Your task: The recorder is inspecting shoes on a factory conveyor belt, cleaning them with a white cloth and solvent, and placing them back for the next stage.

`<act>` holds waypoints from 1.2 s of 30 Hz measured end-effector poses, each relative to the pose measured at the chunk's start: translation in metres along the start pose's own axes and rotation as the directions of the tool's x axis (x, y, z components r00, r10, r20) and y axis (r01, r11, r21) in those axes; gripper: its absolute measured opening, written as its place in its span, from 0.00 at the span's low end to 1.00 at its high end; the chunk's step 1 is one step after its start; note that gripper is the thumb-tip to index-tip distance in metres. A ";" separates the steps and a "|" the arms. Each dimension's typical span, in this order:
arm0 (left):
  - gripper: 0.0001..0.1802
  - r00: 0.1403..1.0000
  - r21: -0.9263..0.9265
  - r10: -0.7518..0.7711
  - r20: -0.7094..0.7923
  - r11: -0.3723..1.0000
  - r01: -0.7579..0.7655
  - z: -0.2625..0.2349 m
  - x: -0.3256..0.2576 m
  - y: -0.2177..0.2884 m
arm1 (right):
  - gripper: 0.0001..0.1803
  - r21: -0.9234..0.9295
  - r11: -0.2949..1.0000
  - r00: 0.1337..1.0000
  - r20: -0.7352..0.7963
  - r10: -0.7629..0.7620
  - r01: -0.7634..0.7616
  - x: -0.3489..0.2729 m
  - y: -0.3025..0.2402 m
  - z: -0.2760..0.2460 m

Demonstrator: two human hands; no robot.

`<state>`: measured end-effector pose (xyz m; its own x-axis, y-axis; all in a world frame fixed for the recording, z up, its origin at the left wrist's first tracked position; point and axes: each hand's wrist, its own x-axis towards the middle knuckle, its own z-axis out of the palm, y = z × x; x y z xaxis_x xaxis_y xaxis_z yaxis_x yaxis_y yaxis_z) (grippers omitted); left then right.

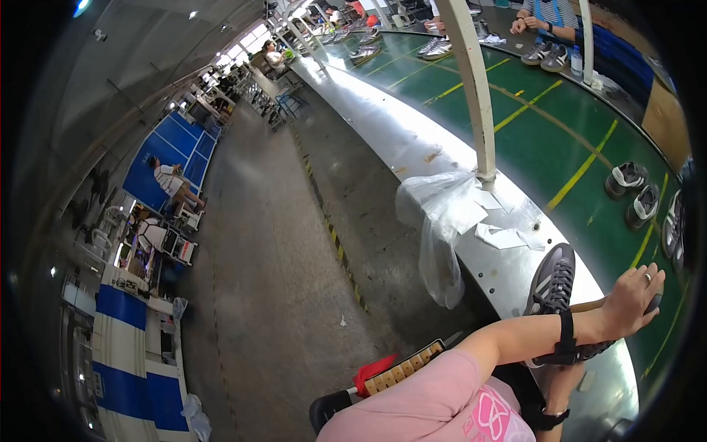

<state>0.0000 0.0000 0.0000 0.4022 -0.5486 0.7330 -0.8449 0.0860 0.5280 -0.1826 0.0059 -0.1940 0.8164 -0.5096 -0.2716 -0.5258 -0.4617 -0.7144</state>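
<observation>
My left hand [630,303], with a ring on one finger, reaches out over the workbench at the right. Its fingers curl round a dark sneaker [585,353], mostly covered by my left forearm and its black wristband; a rounded grey end pokes out past the fingers. Below that forearm comes my right hand [565,379], with a black band at the wrist. It lies against the same sneaker, but its fingers are hidden. Another dark brown sneaker [556,280] with pale stripes and dark laces rests on the metal ledge, just beyond my left forearm.
White paper sheets [501,234] and a clear plastic bag [438,221] lie by a white post [475,96] on the ledge. More sneakers [633,191] stand on the green conveyor belt [545,140]. A co-worker [549,18] sits across it. A wooden-slatted chair back [405,368] is beside me.
</observation>
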 end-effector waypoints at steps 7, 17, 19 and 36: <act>0.41 0.986 0.013 -0.073 -0.148 0.997 0.076 -0.022 0.003 -0.007 | 0.21 0.568 0.818 0.946 -0.306 0.111 0.087 -0.001 -0.035 -0.005; 0.41 0.984 -0.049 -0.070 -0.163 0.997 0.063 -0.017 0.002 -0.011 | 0.16 -0.275 0.940 0.889 -0.351 -0.294 0.202 -0.017 -0.045 0.004; 0.41 0.990 -0.076 -0.036 -0.137 0.997 0.026 -0.007 -0.001 -0.003 | 0.17 -0.289 0.949 0.955 -0.226 -0.193 0.124 -0.004 -0.036 0.004; 0.43 0.992 0.034 0.126 -0.002 0.991 -0.126 0.010 -0.009 0.022 | 0.19 -0.099 0.898 0.851 -0.289 -0.439 0.429 0.004 -0.037 0.012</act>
<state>-0.0262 -0.0012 0.0006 0.2932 -0.5321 0.7943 -0.9002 0.1263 0.4168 -0.1573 0.0297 -0.1761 0.8564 -0.4410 0.2686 -0.1455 -0.7052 -0.6939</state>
